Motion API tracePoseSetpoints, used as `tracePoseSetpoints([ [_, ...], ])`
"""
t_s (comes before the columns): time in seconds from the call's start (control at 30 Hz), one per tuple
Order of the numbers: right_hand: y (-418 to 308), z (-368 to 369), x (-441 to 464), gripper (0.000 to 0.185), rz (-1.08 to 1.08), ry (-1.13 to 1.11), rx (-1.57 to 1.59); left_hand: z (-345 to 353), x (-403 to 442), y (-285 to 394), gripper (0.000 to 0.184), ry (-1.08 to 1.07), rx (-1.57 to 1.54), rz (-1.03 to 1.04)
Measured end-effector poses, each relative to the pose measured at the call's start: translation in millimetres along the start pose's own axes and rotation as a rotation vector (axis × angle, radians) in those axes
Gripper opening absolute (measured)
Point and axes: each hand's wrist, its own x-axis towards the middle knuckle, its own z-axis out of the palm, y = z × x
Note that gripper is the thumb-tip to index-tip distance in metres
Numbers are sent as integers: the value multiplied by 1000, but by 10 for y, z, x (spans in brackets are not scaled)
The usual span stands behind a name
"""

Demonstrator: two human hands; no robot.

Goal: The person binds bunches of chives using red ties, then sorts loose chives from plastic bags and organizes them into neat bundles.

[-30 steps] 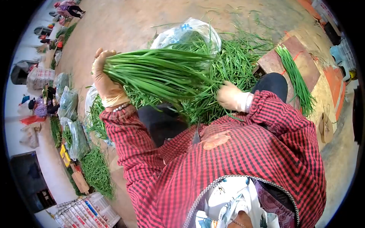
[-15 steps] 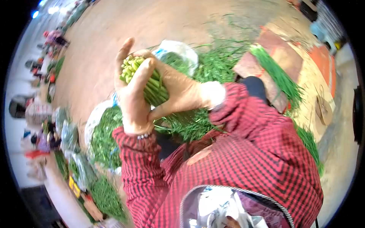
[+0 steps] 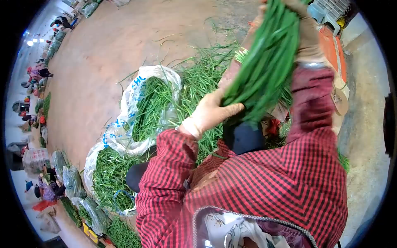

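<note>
The right hand (image 3: 309,39) is closed around the upper end of a bunch of long green leaves (image 3: 269,53), partly cut off by the view's top edge. The left hand (image 3: 211,110) is at the lower end, its thumb beside the leaf tips; its fingers go behind the leaves, so I cannot tell how tightly they close. The bunch hangs slanted and slightly blurred, above and in front of a dark-clad knee (image 3: 248,138). Behind it show the pale ends of another bunch (image 3: 240,55). Loose greens (image 3: 200,78) lie on the floor (image 3: 107,49), beside a white plastic bag (image 3: 138,89) holding more greens. An orange sheet (image 3: 331,46) lies beyond the right arm.
</note>
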Motion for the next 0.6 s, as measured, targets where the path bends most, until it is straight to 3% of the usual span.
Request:
tracePoseSetpoints([
  [0.07, -597, -260, 68, 24, 288, -91, -72, 64, 230, -25, 62, -97, 193, -49],
  [0.1, -766, -245, -13, 26, 279, -46, -123, 82, 375, -96, 58, -98, 165, -50],
  [0.17, -877, -499, 15, 34, 306, 221, -653, 50, 768, -397, 53, -44, 42, -87],
  [0.23, -660, -1025, 128, 59, 429, 37, -1075, 79, 1145, -647, 51, 13, -104, -103],
  [0.27, -469, -1020, 132, 66, 384, -80, -1320, 122, 1282, -651, 51, 11, -105, -103],
  [0.33, -1, -1120, 95, 75, 692, -92, -1456, 197, 1569, -658, 30, 62, -511, -466],
  [0.37, 332, -1292, 63, 76, 672, -145, -1473, 227, 1687, -757, 23, -3, -713, -524],
  [0.43, 900, -1545, 65, 78, 724, -217, -1473, 283, 1957, -1161, 35, -83, -726, -567],
  [0.47, 1113, -1603, 83, 78, 794, -231, -1462, 293, 2018, -1162, 31, -105, -814, -507],
  [0.53, 1531, -1796, 55, 74, 746, -310, -1440, 322, 2086, -1279, 26, 15, -833, -574],
  [0.57, 1402, -1509, 146, 69, 851, -249, -1517, 333, 2128, -1296, 24, -32, -759, -478],
  [0.6, 1484, -1501, 99, 69, 857, -258, -1512, 348, 2140, -1324, 19, 17, -736, -513],
])
